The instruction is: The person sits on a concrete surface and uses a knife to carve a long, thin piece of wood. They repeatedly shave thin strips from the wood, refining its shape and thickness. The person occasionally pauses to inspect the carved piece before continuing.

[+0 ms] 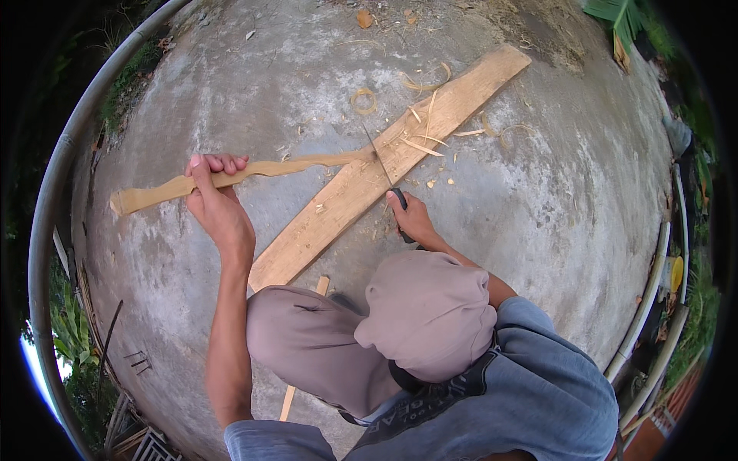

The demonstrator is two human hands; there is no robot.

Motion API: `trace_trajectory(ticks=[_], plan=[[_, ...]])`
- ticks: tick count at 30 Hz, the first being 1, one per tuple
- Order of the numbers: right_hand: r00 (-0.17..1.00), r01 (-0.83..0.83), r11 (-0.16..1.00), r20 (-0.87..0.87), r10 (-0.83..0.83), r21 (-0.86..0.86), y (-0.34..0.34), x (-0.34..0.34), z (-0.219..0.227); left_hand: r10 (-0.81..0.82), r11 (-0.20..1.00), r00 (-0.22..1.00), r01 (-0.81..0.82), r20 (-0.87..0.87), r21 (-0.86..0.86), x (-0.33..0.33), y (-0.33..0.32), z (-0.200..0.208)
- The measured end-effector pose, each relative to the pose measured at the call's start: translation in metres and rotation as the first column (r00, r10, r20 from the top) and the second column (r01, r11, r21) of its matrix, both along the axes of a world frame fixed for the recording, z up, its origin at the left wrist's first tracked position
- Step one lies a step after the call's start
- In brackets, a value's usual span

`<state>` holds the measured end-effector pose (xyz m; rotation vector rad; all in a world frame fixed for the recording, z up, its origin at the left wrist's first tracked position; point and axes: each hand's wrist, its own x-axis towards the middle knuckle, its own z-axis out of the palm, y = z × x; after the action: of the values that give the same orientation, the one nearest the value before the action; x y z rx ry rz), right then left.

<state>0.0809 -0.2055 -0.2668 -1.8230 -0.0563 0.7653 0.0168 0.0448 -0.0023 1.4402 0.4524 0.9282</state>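
L hand [219,201] is closed around wavy, light-brown wooden strip [284,166], far end over long, tan wooden plank [323,219] on grey concrete floor [553,223]; R hand [416,219] grips black-handled, thin-bladed tool [398,197] at strip's far end; blue-grey shirt [546,376] w/ lettering.

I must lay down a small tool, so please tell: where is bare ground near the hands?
Bare concrete lies farther right of the right hand, and left of the left forearm. It is crowded around the plank's upper half, where knife, wooden strip and wood shavings gather.
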Motion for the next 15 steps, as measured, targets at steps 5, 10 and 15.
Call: trace_trajectory(ticks=[5, 10, 15], plan=[[0.991, 0.019, 0.999, -0.130, -0.014, 0.034, -0.001, 0.001, 0.004, 0.102, 0.995, 0.975, -0.097, 0.196, -0.033, -0.015, -0.008, 0.040], [0.986, 0.049, 0.996, -0.162, -0.036, 0.073, 0.008, -0.002, 0.009, 0.067, 0.989, 0.969, -0.034, 0.240, -0.142, -0.041, 0.007, 0.064], [0.966, 0.127, 0.978, -0.243, -0.084, 0.167, 0.029, -0.014, 0.048, -0.030, 0.949, 0.970, 0.103, 0.242, -0.297, -0.037, -0.013, 0.088]])
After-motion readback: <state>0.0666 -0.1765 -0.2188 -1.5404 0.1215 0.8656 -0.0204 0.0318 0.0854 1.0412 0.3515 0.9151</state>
